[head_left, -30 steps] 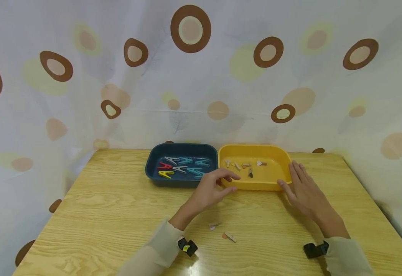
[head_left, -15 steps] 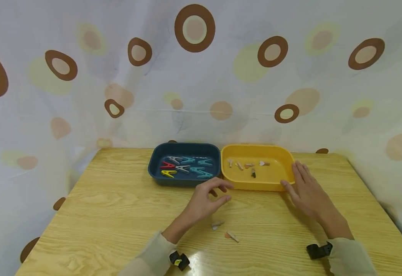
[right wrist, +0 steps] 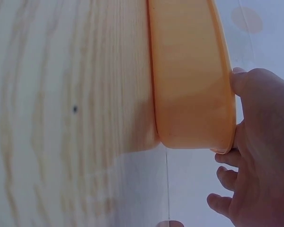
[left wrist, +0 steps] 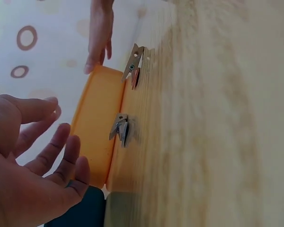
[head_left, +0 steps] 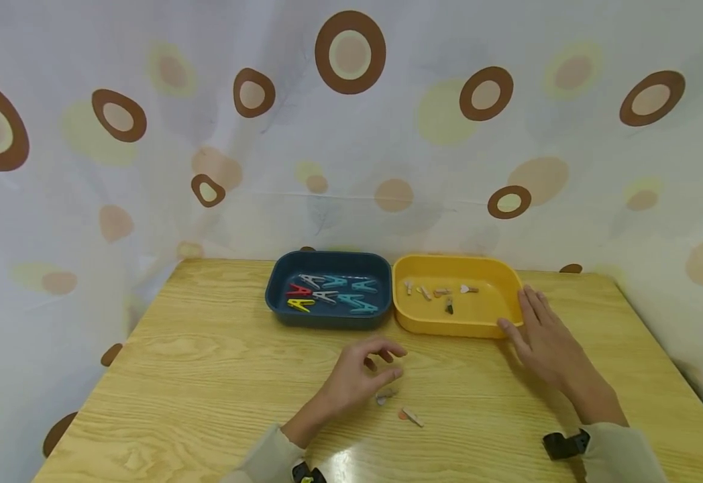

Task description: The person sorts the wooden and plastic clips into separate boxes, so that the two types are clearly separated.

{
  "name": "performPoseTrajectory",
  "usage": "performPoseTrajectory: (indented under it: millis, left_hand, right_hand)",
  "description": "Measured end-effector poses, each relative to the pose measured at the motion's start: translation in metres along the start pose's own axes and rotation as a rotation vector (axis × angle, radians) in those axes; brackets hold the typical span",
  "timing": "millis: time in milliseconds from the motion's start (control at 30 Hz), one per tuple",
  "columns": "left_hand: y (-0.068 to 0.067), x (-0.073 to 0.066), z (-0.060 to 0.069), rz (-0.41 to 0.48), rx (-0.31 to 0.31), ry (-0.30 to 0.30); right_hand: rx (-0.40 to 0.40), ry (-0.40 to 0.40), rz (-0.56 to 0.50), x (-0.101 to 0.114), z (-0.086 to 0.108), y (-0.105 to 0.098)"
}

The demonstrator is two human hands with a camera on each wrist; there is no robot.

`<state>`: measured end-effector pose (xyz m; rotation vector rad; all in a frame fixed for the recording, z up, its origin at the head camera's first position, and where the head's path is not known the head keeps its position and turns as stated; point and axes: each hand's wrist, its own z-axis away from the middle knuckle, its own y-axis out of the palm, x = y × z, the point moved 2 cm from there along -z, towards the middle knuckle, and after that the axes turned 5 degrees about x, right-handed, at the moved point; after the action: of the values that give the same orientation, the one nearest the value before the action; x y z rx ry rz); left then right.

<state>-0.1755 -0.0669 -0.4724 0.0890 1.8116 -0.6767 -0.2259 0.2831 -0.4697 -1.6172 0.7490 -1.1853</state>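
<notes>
My left hand (head_left: 354,376) hovers over the table with loosely bent fingers and holds nothing. Just below its thumb lies a small wooden clothespin with a pale heart (head_left: 386,396). A second wooden clothespin with an orange disc (head_left: 412,417) is a little nearer to me; in the left wrist view both clothespins (left wrist: 120,128) appear beyond the fingers. At the yellow tray (head_left: 457,329), my right hand (head_left: 547,342) rests on the front right corner, thumb on the front rim, straight fingers along the right side. Several small clothespins (head_left: 442,292) lie inside that tray.
A dark blue tray (head_left: 330,322) stands against the yellow tray's left side. It holds several plastic clothespins (head_left: 325,296) in red, yellow, white and teal. Both trays sit near the back of the wooden table (head_left: 206,376), before a patterned cloth (head_left: 351,147).
My left hand has drawn back from the yellow tray's front rim toward the two clothespins on the table. The right hand stays at the tray's corner. The head view has shifted slightly.
</notes>
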Motion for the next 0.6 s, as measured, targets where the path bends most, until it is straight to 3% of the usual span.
performPoseTrajectory:
  millis: [333,600]
  left_hand:
    - [-0.002,0.016,0.008,-0.006,0.092,-0.105]
    - [-0.007,0.020,0.012,-0.083,0.189,-0.162]
  right_hand:
    - [0.010,-0.002,-0.023,-0.001,0.002,0.002]
    - [0.025,0.010,-0.032,0.000,0.001,0.001]
